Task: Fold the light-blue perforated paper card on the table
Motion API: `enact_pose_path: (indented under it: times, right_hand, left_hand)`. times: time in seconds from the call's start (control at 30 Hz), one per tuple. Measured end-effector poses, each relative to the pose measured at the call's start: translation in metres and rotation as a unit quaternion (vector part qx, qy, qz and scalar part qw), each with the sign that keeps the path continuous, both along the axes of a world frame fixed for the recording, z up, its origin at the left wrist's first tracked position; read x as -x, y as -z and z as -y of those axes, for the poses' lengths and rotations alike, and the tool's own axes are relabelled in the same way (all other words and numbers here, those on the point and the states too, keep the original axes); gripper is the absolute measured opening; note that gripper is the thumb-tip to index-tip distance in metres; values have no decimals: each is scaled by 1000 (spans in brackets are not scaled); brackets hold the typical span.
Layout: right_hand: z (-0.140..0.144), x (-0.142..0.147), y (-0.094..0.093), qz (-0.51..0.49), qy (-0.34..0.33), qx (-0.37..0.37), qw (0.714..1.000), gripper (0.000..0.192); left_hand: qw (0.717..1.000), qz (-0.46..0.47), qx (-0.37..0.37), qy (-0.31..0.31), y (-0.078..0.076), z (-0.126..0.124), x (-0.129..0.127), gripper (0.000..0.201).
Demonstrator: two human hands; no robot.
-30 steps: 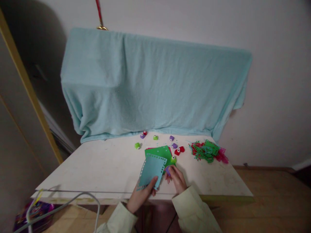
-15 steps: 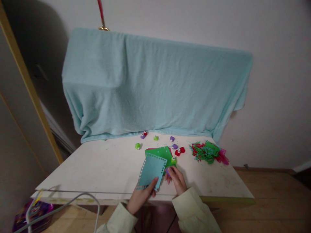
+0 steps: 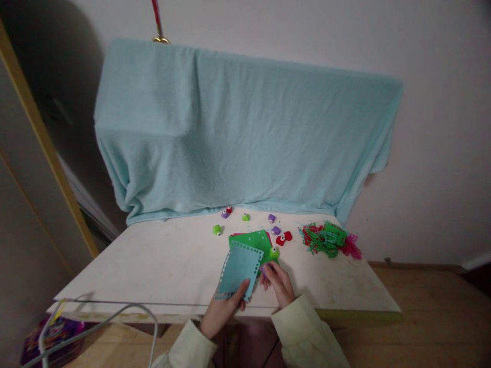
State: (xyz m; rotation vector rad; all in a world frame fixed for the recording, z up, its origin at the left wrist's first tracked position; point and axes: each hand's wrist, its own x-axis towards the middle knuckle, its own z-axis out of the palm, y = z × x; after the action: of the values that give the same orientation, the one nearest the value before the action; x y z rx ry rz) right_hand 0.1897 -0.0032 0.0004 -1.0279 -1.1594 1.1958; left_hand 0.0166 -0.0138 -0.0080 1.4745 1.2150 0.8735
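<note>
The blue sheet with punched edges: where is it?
The blue sheet is in the left hand, low centre of the head view, partly covering the green sheet.

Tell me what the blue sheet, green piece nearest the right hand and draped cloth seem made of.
Blue sheet: probably matte paper or card, given its thinness and clean edge holes; thin foam is possible.
Green piece: perhaps plastic, by its even, bright colour; finish unclear.
Draped cloth: soft, matte fabric, from its loose folds.

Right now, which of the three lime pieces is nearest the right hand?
The lime piece at the green sheet, just beyond the right hand; the other two sit farther back, leftward.
</note>
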Motion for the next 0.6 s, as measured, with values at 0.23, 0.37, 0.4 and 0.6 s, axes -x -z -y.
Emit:
enact_pose_path:
  times: [0.23,0.37,0.4,0.6]
  right_hand:
    - [1,2,0,11,0,2,1000,31]
    - [1,3,0,23,0,5,1000,31]
    - [1,3,0,26,1,5,1000,32]
    - [1,3,2,43,8,3,999,29]
  left_hand:
    - [1000,11,7,-8,1,0,-1,38]
    - [1000,15,-1,-4,2,0,-2,39]
    - [1000,15,-3,-6,2,0,-2,39]
    - [1000,11,-1,-12,2,0,-3,40]
